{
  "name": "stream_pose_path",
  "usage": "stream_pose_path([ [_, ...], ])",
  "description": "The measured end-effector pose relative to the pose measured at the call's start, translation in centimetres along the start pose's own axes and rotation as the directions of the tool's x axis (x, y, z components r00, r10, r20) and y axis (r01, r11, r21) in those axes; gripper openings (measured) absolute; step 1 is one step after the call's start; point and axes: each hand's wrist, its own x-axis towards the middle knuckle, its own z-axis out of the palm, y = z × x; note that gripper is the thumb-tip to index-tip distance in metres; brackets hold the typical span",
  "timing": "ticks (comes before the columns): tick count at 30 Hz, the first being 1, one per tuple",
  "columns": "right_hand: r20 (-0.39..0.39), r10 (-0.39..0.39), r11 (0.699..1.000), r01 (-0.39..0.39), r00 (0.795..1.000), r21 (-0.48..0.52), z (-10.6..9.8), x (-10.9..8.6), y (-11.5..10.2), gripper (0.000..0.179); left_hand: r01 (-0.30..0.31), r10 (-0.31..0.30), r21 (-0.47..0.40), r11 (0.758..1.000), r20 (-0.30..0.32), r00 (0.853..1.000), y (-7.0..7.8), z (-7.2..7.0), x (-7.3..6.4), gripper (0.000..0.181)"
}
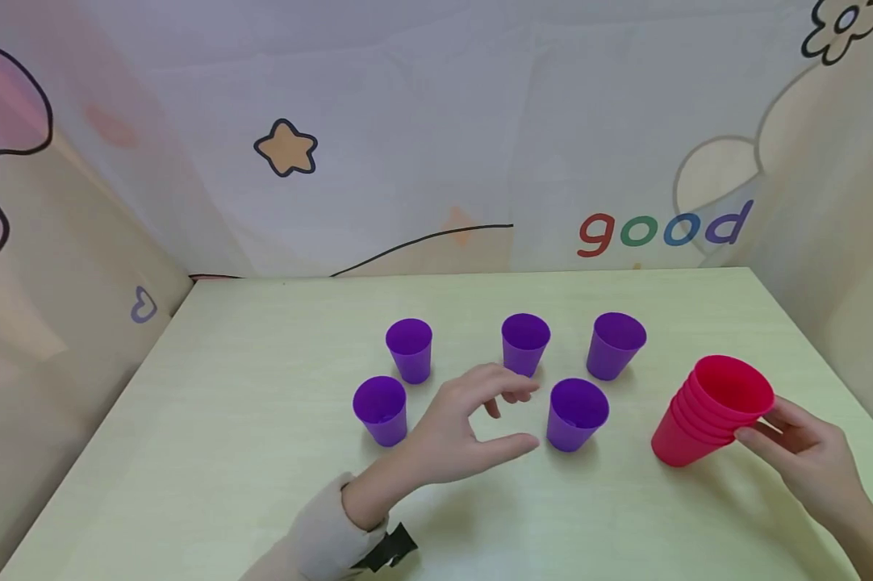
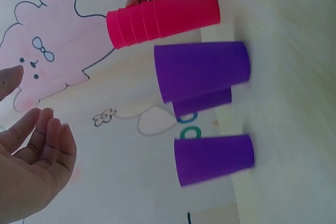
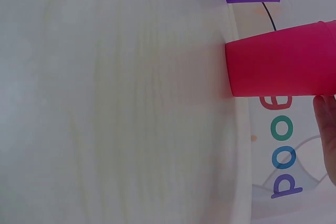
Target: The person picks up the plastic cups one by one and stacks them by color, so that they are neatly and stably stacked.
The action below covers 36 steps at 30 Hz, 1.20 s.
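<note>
At the right of the table, my right hand [image 1: 807,456] holds a stack of red plastic cups [image 1: 691,432] by its side, thumb in front and fingers behind, just under the rims. The nested cups have their mouths up and lean toward that hand. My left hand [image 1: 461,424] hovers with thumb and fingers spread apart, nothing between them. Right of its fingertips stands a purple cup [image 1: 570,428], upright and apart from the hand. Behind the fingers, another purple cup [image 1: 525,339] is partly covered. The left wrist view shows the left hand [image 2: 37,166] beside several cups.
A purple cup [image 1: 618,347] stands at the back right. Two more purple cups, one behind [image 1: 411,347] and one in front [image 1: 382,411], stand left of the left hand. A printed cloth backdrop [image 1: 407,121] rises behind the pale table [image 1: 226,403] and along both sides.
</note>
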Motion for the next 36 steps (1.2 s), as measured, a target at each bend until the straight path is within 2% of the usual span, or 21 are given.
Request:
stream_pose_path([
  [4,-0.019,0.027,0.999,-0.027,0.999,-0.022,-0.5,-0.2,0.3,0.05,-0.028,0.029,0.014,1.0,-0.039,0.999,-0.3,-1.5,-1.5,0.045],
  [9,-0.031,0.045,0.996,-0.047,0.999,-0.078,-1.7,-0.5,1.5,0.051,-0.016,0.02,0.037,0.999,-0.093,0.995,-0.7,-3.3,-3.5,0.047],
  [10,-0.028,0.039,0.995,-0.041,0.999,-0.092,-2.1,-0.6,1.9,0.051,-0.006,0.011,0.047,0.999,-0.103,0.995,-0.8,-3.6,-3.9,0.047],
  [12,-0.045,0.062,0.993,-0.066,0.997,-0.094,-1.8,-0.6,1.2,0.05,0.007,0.002,0.074,0.997,-0.124,0.992,-1.1,-4.2,-4.6,0.047],
  [14,-0.044,0.051,0.995,-0.054,0.998,-0.087,-1.6,-0.6,1.0,0.05,0.024,-0.009,0.101,0.995,-0.142,0.99,-1.2,-4.8,-5.3,0.047],
  [18,-0.03,0.032,0.999,-0.032,0.999,-0.012,0.1,-0.3,-1.0,0.049,0.081,-0.054,0.158,0.984,-0.17,0.984,-1.4,-6.3,-6.7,0.048],
  [21,-0.017,0.03,0.999,-0.03,0.999,-0.034,-0.6,-0.4,-0.1,0.05,0.149,-0.111,0.211,0.966,-0.18,0.977,-2.0,-7.5,-7.8,0.052],
  [23,-0.014,0.039,0.997,-0.04,0.999,-0.062,-1.5,-0.5,1.0,0.05,0.211,-0.169,0.247,0.946,-0.18,0.969,-2.6,-8.3,-8.4,0.056],
  [25,-0.018,0.05,0.993,-0.052,0.999,-0.106,-2.4,-0.6,2.1,0.051,0.284,-0.242,0.283,0.916,-0.173,0.955,-3.2,-9.0,-9.0,0.061],
  [28,-0.021,0.072,0.987,-0.075,0.997,-0.146,-3.3,-0.7,3.2,0.053,0.392,-0.362,0.319,0.863,-0.15,0.92,-4.0,-9.7,-9.7,0.066],
  [30,-0.018,0.083,0.984,-0.085,0.996,-0.158,-3.6,-0.6,3.5,0.053,0.433,-0.413,0.327,0.84,-0.132,0.901,-4.5,-10.1,-9.9,0.068],
  [32,-0.009,0.083,0.982,-0.083,0.997,-0.167,-3.7,-0.6,3.6,0.054,0.451,-0.439,0.317,0.834,-0.114,0.891,-5.0,-10.4,-10.0,0.069],
  [34,-0.005,0.075,0.981,-0.074,0.997,-0.177,-3.5,-0.4,3.3,0.054,0.459,-0.451,0.294,0.838,-0.098,0.887,-5.4,-10.6,-10.0,0.068],
  [36,0.022,0.043,0.99,-0.04,0.999,-0.132,-3.2,-0.1,2.7,0.055,0.474,-0.469,0.261,0.841,-0.082,0.879,-5.9,-10.9,-9.9,0.067],
])
